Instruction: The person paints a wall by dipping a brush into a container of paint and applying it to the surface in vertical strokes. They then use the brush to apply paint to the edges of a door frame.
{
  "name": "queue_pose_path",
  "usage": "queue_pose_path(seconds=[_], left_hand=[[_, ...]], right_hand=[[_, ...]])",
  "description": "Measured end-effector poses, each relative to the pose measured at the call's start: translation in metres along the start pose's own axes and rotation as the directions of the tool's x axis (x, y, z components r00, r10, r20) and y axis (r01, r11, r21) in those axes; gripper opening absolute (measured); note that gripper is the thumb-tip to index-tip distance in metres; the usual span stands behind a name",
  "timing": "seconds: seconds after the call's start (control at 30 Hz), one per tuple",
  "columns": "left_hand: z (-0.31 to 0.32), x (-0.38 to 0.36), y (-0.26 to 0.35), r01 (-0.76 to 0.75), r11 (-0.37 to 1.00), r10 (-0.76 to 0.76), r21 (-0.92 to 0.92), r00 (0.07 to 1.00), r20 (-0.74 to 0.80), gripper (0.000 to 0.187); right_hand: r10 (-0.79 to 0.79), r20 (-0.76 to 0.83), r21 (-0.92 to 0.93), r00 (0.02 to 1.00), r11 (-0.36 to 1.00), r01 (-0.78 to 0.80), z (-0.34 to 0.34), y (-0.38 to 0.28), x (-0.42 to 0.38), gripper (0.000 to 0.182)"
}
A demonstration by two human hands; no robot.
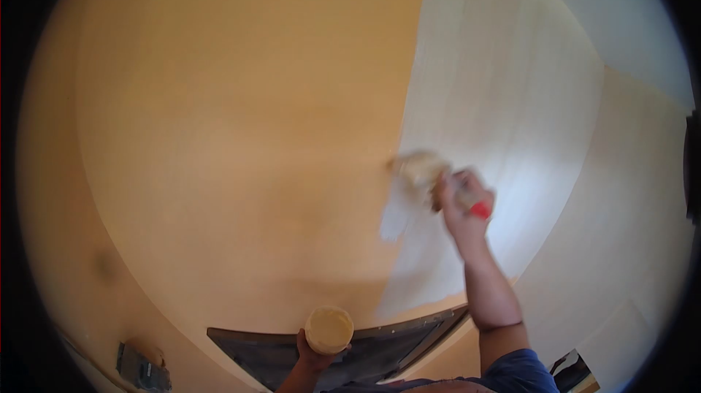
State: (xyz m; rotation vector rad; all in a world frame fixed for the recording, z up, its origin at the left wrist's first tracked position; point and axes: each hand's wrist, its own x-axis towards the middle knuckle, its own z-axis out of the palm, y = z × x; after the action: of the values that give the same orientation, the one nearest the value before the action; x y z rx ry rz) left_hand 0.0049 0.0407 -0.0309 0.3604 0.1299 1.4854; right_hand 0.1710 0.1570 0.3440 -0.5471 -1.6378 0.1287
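Note:
My right hand (471, 199) is closed round the handle of a wide paintbrush (423, 172), blurred by motion. A red tip shows at the handle's end. Its bristles are at the wall, on the border between the yellow-orange surface (255, 115) and the pale, whitish paint (504, 86) to the right. Low in view, my left hand (314, 355) grips a round tub (328, 329) from beneath and the side. Cream-coloured paint shows inside the tub.
Below the wall runs a dark framed panel (285, 356), possibly a door top. A grey box (142, 367) is fixed at the lower left. The ceiling (621, 6) and a side wall (621, 196) meet at the right. A dark object (692, 166) stands at the far right edge.

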Motion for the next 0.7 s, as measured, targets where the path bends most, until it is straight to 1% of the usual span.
queue_pose_path(seconds=[0.03,0.07,0.1,0.13,0.17,0.2,0.23,0.27,0.3,0.33,0.37,0.4,0.47,0.5,0.53,0.57,0.6,0.63,0.67,0.7], left_hand=[[-0.001,0.001,0.000,-0.011,1.000,0.011,0.001,1.000,0.022,0.086],[-0.003,0.004,0.001,-0.011,0.999,0.013,-0.043,0.999,0.033,0.085],[-0.004,0.007,0.002,-0.011,0.996,0.015,-0.087,0.999,0.045,0.084],[-0.007,0.010,0.005,-0.010,0.995,0.014,-0.099,0.999,0.038,0.085],[-0.008,0.017,0.009,-0.006,0.995,0.008,-0.102,1.000,0.022,0.085],[-0.010,0.023,0.013,-0.003,0.994,0.003,-0.106,1.000,0.001,0.085],[-0.013,0.030,0.018,-0.002,0.994,0.000,-0.107,1.000,-0.016,0.086],[-0.015,0.037,0.023,-0.002,0.995,-0.002,-0.103,0.999,-0.035,0.086],[-0.017,0.044,0.029,0.003,0.995,-0.008,-0.103,0.999,-0.047,0.086],[-0.019,0.052,0.035,0.003,0.994,-0.009,-0.106,0.998,-0.059,0.087],[-0.023,0.059,0.040,0.005,0.994,-0.013,-0.112,0.998,-0.067,0.087],[-0.025,0.068,0.047,0.008,0.993,-0.016,-0.117,0.997,-0.074,0.087],[-0.032,0.085,0.061,0.011,0.992,-0.022,-0.124,0.996,-0.087,0.088],[-0.036,0.092,0.071,0.016,0.991,-0.029,-0.129,0.995,-0.096,0.088],[-0.042,0.099,0.081,0.024,0.991,-0.039,-0.134,0.993,-0.110,0.089],[-0.051,0.112,0.096,0.027,0.989,-0.045,-0.149,0.992,-0.119,0.089],[-0.059,0.121,0.106,0.045,0.985,-0.067,-0.166,0.989,-0.129,0.089],[-0.075,0.129,0.116,0.077,0.978,-0.110,-0.196,0.981,-0.162,0.090],[-0.087,0.140,0.125,0.104,0.968,-0.147,-0.229,0.973,-0.179,0.090],[-0.095,0.153,0.136,0.119,0.961,-0.170,-0.251,0.966,-0.193,0.090]], right_hand=[[-0.006,-0.063,0.042,0.998,0.999,0.008,-0.008,-0.007,0.031,0.015],[-0.059,-0.137,0.087,0.989,0.994,0.071,-0.011,-0.016,0.074,0.018],[-0.153,-0.182,0.157,0.971,0.971,0.182,-0.013,-0.028,0.120,0.019],[-0.161,-0.242,0.201,0.957,0.956,0.212,-0.012,-0.043,0.164,0.020],[-0.255,-0.271,0.196,0.928,0.929,0.313,-0.011,-0.050,0.210,0.021],[-0.310,-0.285,0.199,0.907,0.907,0.372,-0.007,-0.058,0.250,0.022],[-0.347,-0.300,0.215,0.889,0.883,0.418,0.000,-0.064,0.283,0.023],[-0.396,-0.284,0.169,0.873,0.876,0.453,0.009,-0.066,0.311,0.023],[-0.400,-0.285,0.172,0.871,0.873,0.457,0.019,-0.066,0.333,0.023],[-0.442,-0.286,0.108,0.850,0.866,0.487,0.030,-0.065,0.351,0.024],[-0.483,-0.282,0.043,0.829,0.857,0.514,0.040,-0.058,0.364,0.024],[-0.487,-0.282,0.043,0.826,0.854,0.518,0.050,-0.046,0.368,0.024],[-0.403,-0.229,-0.074,0.886,0.915,0.397,0.071,-0.009,0.367,0.026],[-0.473,-0.236,-0.179,0.849,0.880,0.441,0.081,0.016,0.354,0.027],[-0.434,-0.213,-0.164,0.875,0.899,0.406,0.092,0.032,0.326,0.025],[-0.318,-0.182,-0.022,0.930,0.947,0.320,0.117,0.040,0.291,0.024],[-0.198,-0.133,0.116,0.971,0.970,0.214,0.128,0.037,0.268,0.024],[-0.319,-0.231,0.039,0.919,0.941,0.336,0.139,0.038,0.278,0.023],[-0.308,-0.266,0.199,0.913,0.910,0.364,0.154,0.040,0.309,0.025],[-0.383,-0.299,0.208,0.874,0.868,0.452,0.168,0.037,0.344,0.026]])
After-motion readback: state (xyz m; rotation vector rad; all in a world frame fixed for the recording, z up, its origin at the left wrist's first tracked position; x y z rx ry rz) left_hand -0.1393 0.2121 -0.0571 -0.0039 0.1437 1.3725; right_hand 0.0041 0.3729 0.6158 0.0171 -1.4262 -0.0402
